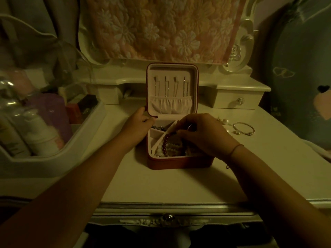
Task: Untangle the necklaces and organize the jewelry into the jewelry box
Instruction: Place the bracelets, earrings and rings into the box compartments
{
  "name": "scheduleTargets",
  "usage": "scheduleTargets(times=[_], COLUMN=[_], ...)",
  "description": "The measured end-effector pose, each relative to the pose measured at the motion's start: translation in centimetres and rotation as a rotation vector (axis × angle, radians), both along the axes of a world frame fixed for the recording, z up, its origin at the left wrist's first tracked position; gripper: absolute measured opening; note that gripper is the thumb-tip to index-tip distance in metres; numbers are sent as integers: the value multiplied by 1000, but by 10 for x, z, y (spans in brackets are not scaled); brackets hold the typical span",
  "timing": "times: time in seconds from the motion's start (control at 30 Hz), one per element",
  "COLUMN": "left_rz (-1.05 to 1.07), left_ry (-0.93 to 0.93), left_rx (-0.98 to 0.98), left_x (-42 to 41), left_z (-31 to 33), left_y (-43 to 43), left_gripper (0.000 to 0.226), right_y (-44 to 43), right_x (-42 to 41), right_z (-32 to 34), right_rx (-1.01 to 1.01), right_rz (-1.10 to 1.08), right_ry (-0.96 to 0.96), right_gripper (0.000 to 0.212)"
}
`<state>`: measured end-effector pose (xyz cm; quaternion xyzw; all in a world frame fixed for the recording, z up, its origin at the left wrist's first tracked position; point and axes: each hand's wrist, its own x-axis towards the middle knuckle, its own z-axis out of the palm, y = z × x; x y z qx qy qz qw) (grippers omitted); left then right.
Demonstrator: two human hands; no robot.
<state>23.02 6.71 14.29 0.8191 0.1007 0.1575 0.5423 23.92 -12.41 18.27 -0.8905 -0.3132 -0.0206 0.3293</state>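
A red jewelry box (pixel 179 162) stands open in the middle of the white dressing table, its lid (pixel 172 68) upright with several necklaces (pixel 176 86) hanging on hooks inside. My left hand (pixel 138 126) grips the box's left side at the hinge. My right hand (pixel 202 133) hovers over the tray and pinches a dark red bead bracelet (pixel 165 143) above the front right compartment, where pale bead strands (pixel 174 149) lie. A silver bangle (pixel 244 128) and pearl earrings (pixel 223 121) lie on the table to the right of the box.
A white tray (pixel 53 158) with bottles and tubes fills the left side. A small drawer unit (pixel 238 99) sits at the back right under the mirror frame. A grey cushion (pixel 304 77) leans at the far right. The table's front edge (pixel 168 204) is near me.
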Motion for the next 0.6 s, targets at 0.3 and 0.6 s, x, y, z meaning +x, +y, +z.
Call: scheduleTargets(times=[0.3, 0.6], left_rz=[-4, 19], left_ry=[14, 10], left_rx=[5, -4], left_x=[1, 3], left_z=[-2, -3], left_y=[2, 1], left_gripper=[33, 32], right_y=[-1, -58], right_x=[-9, 43], right_z=[-2, 11], right_rx=[-182, 208], right_rz=[167, -164], right_ry=[-213, -33], right_gripper=[20, 14])
